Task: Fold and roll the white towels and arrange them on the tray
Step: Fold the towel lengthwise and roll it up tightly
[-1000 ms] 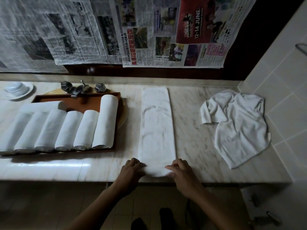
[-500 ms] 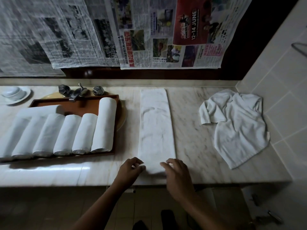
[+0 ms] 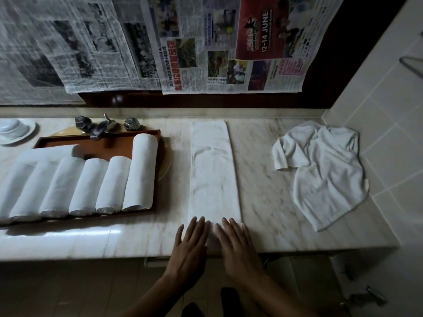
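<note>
Folded towel [image 3: 214, 175] | left hand [image 3: 191, 245], right hand [image 3: 238, 245]: fingers [image 3: 201, 226] straight, pressing near end | newspaper [image 3: 265, 35] reads "12-14 JUNE"

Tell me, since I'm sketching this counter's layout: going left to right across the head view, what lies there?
First the wooden tray holding rolled towels → the folded towel lying flat → the crumpled towel → the tiled wall.
</note>
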Demonstrator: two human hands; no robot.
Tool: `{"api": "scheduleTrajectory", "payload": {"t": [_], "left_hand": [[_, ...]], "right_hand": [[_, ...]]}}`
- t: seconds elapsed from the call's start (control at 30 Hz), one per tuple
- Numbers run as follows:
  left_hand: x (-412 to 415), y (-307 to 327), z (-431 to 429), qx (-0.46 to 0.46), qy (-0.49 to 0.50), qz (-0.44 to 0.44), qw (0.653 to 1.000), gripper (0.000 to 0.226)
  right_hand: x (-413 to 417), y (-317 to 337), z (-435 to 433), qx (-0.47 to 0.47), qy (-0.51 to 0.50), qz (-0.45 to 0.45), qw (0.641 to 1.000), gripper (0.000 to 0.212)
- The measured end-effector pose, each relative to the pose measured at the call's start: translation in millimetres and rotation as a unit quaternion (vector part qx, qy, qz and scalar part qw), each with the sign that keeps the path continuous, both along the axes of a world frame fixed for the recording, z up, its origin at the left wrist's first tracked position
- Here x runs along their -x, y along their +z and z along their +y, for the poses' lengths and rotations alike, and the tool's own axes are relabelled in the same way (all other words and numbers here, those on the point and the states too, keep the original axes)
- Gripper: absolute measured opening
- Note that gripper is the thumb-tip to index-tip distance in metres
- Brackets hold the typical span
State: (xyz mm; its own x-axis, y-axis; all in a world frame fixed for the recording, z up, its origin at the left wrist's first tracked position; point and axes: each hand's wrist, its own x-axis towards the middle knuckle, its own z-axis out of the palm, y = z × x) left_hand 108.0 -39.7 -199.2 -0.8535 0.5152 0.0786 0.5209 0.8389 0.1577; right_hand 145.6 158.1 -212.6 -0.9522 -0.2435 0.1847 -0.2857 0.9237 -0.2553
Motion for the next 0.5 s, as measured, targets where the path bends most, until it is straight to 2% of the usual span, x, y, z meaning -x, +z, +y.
{"api": "scheduleTrajectory", "payload": {"t": [0.13,0.27,0.4,0.5], "left_hand": [[15.6,-3.4,-4.4,0.032,-0.005,-0.035,0.999,0.07],[38.0,0.8,-4.8,0.039,-0.025,-0.063,0.997,0.068],[49.3,5.2,-10.9,0.046,-0.046,-0.118,0.991,0.082],[46.6,8.0,-16.3,0.042,-0.061,-0.112,0.991,0.084]], "right_hand": [[21.0,-0.8,6.1,-0.026,0.006,-0.027,0.999,0.067],[36.3,7.1,17.5,-0.027,0.021,-0.05,0.998,0.075],[42.4,9.4,25.2,-0.025,0.051,-0.065,0.996,0.079],[36.1,9.0,31.2,-0.005,0.061,-0.07,0.996,0.077]]}}
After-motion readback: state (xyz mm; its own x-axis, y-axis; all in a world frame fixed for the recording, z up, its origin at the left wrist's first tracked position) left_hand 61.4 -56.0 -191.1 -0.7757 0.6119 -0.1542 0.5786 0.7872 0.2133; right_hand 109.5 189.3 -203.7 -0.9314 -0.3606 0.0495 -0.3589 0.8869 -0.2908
